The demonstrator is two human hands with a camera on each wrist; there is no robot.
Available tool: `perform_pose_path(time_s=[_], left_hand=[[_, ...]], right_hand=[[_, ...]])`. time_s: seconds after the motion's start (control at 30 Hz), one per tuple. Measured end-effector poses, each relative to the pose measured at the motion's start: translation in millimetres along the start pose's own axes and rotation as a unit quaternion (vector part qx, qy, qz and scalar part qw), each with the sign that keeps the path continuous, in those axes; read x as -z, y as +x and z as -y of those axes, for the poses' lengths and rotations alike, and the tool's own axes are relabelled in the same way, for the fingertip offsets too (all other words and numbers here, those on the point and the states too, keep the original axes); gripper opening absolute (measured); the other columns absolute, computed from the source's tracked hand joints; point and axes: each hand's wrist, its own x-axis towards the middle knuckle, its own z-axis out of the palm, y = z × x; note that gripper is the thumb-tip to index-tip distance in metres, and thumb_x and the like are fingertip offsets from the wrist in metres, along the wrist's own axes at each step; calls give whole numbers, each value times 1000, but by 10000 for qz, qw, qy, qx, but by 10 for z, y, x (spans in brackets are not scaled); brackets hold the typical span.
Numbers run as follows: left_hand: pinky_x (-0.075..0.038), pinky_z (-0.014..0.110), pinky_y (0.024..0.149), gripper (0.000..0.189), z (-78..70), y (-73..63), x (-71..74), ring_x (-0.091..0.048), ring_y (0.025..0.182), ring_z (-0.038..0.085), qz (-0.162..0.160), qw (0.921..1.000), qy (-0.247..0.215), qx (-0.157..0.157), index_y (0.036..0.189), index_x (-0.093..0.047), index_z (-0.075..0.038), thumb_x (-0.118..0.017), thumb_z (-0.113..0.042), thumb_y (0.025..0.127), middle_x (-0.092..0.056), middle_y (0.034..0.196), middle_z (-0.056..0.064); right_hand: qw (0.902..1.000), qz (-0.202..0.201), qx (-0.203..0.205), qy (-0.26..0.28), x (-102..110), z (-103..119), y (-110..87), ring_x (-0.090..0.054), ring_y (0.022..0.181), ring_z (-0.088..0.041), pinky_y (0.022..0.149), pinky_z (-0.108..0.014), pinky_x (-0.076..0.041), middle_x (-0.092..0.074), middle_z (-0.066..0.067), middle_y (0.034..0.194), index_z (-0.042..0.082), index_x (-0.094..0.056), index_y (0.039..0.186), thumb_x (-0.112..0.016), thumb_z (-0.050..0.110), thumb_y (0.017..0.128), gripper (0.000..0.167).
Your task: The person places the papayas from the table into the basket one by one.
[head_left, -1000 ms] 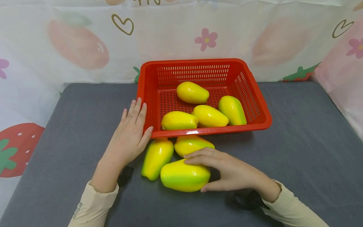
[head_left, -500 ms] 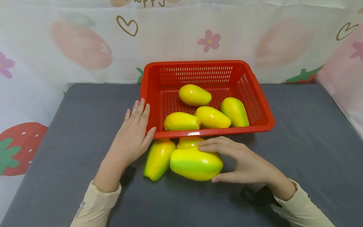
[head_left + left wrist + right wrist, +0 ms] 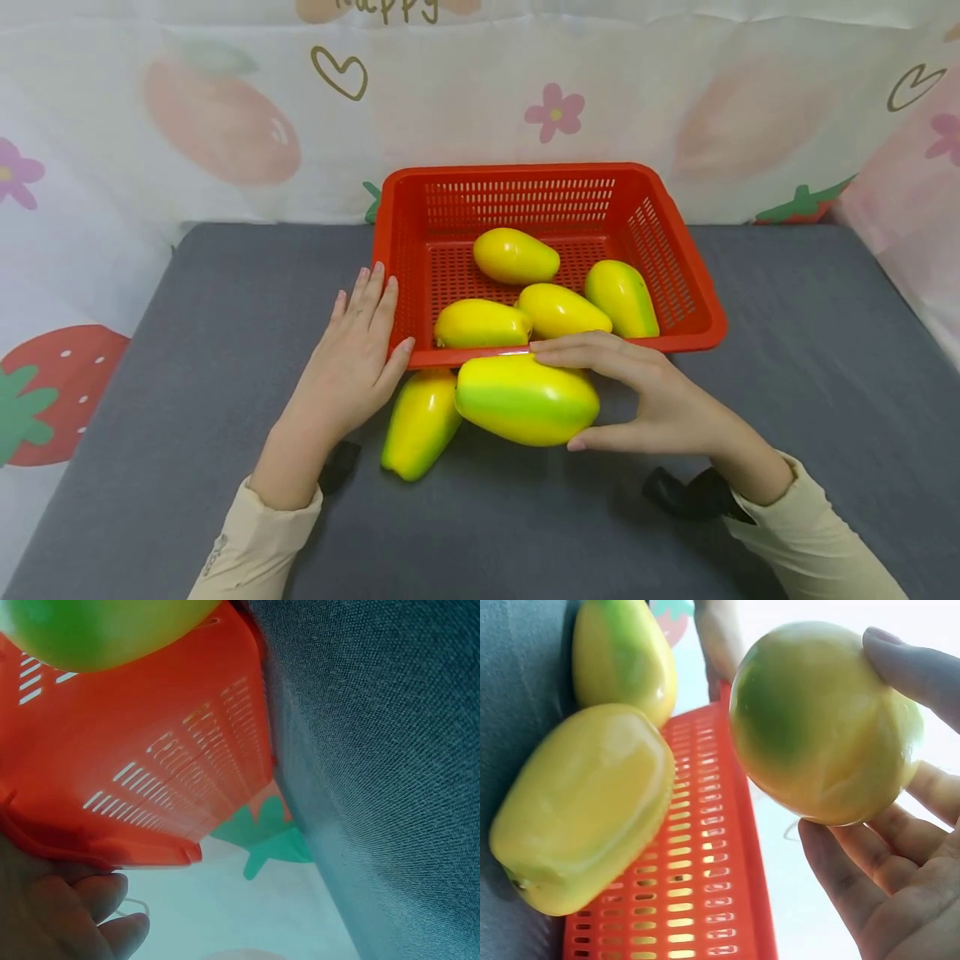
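Note:
My right hand (image 3: 645,396) grips a yellow-green papaya (image 3: 525,404), thumb on its near side and fingers over the far side. The papaya is raised, just in front of the near rim of a red plastic basket (image 3: 697,329). With straight fingers, my left hand (image 3: 345,362) rests on the basket's left rim. A second papaya (image 3: 420,429) lies on the table before the basket's front left corner. Beside it is another papaya (image 3: 585,810), seen in the right wrist view and hidden behind the held one in the head view. Several papayas (image 3: 513,256) lie inside the basket.
A grey cloth covers the table (image 3: 787,375). Behind the basket hangs a pale printed curtain (image 3: 465,100) with fruit and flower patterns. Dark straps (image 3: 682,496) sit at both wrists.
My right hand has lifted the papaya off the table and carried it up and toward the basket's front rim, now covering the papaya behind it. The left hand has stayed on the rim.

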Motion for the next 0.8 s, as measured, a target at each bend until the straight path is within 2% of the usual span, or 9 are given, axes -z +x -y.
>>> perform_pose_path(time_s=[0.23,0.43,0.57,0.7,0.8], left_hand=[[-9,52,113,67,3,-2,-9,-4,143,33,-36,10000,4,-25,147,-19,7,-42,-32,98,-10,155,22],[-8,51,113,67,3,-9,-8,-3,143,32,-42,10000,-10,-9,147,-19,6,-42,-32,98,-10,155,21],[-7,50,113,67,-3,-8,-2,-3,143,31,-43,10000,0,-5,147,-19,6,-42,-33,98,-10,155,21],[-8,50,113,67,-2,-9,1,-3,143,31,-72,10000,-2,-32,147,-19,7,-42,-33,98,-10,155,21],[-8,50,113,66,-1,-12,1,-3,143,32,-82,10000,-5,-46,147,-20,7,-41,-33,98,-10,155,22]], right_hand=[[10000,-73,28,-29,58,-18,75,-44,126,-23,102,-28,-37,-52,-10,135,4,-52,133,-83,19,71,70],[9998,-165,-40,-38,94,-63,153,-42,129,-24,104,-32,-36,-51,-8,136,4,-51,133,-86,8,65,76],[9994,-265,200,76,107,-118,218,-42,128,-26,106,-34,-34,-51,-12,135,0,-51,132,-84,13,70,71],[9988,-372,316,55,117,-157,286,-46,124,-23,101,-29,-39,-52,-12,134,-2,-51,131,-84,12,69,71],[9988,-440,213,0,121,-175,331,-48,121,-20,98,-27,-41,-53,-10,133,-2,-52,130,-85,6,66,72]])
